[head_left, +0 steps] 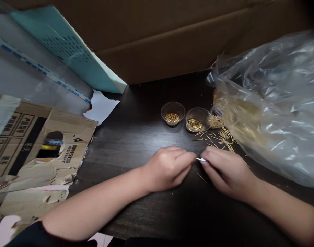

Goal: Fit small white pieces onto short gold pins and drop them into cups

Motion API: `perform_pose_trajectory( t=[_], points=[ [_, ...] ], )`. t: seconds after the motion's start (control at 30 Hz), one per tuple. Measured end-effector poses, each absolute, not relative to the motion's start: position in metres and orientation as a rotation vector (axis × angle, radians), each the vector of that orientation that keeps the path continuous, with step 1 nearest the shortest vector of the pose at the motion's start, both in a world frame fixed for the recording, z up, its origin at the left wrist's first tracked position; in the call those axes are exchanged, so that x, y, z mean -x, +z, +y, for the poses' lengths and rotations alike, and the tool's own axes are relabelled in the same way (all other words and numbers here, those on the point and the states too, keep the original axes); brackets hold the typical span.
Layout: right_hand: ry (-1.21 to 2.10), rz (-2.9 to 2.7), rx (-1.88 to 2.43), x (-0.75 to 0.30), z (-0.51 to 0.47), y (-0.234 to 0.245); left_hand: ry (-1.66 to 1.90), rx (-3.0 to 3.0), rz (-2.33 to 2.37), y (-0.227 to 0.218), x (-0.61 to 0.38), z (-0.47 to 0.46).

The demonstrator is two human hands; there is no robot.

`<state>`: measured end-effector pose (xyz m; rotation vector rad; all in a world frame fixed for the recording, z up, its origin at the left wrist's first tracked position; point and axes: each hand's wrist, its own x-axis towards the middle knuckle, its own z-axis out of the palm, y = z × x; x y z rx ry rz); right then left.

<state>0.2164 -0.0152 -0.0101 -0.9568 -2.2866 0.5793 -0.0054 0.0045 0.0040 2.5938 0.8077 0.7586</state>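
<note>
My left hand (168, 168) and my right hand (225, 171) meet above a dark wood table (136, 147). Between their fingertips shows a thin gold pin (198, 159) with a small white piece (203, 160) at its end. My right thumb and fingers pinch the white piece. The curled fingers of my left hand end at the pin's tip, and any contact there is hidden. Several loose gold pins (222, 138) lie just beyond my right hand. One more gold pin (201, 178) lies on the table below the hands.
Three clear plastic cups (172, 114) of gold pins stand in a row at the back, the rightmost partly under a large clear plastic bag (275, 103). Torn cardboard (46, 147) lies at the left, and a brown cardboard wall (151, 37) rises behind.
</note>
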Motion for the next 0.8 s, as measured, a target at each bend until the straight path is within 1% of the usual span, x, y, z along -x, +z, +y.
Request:
perform_pose_trajectory(
  t=[0.2,0.37,0.63,0.8],
  points=[
    [0.599,-2.313,0.944,-0.2161,-0.0143,-0.0081,0.820,-2.346,0.821,0.0050,0.0021,0.0051],
    [0.636,-2.302,0.951,-0.2177,-0.0142,-0.0094,0.794,-2.160,0.826,0.0072,0.0014,0.0076],
    [0.627,-2.246,0.988,-0.2137,-0.0154,-0.0102,0.828,-2.177,0.853,0.0054,0.0009,0.0075],
    [0.587,-2.152,0.999,-0.2119,-0.0145,-0.0078,0.835,-1.940,0.894,0.0041,0.0007,0.0119]
  ],
)
